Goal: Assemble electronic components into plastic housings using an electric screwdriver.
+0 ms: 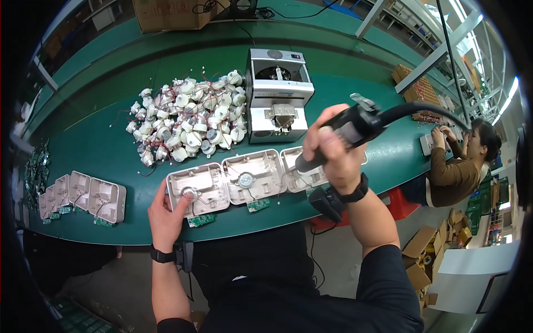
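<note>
- Left hand (pixel 166 219) grips a pale case (pixel 214 191) on the table (pixel 141 194), thumb at its round part (pixel 190 192).
- Right hand (pixel 340 158) wraps a power screwdriver (pixel 351 129).
- Likely step: fastening; next calls for aiming its tip (pixel 302 163).

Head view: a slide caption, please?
Right hand holds a power tool over a pale case; left hand touches another case.

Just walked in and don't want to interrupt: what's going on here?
A person's right hand grips a black cylindrical handheld tool over a row of open, pale plastic housings on a green table. The left hand holds the row's leftmost housing, thumb at its round silver part. Behind lies a heap of white, wired parts.
</note>
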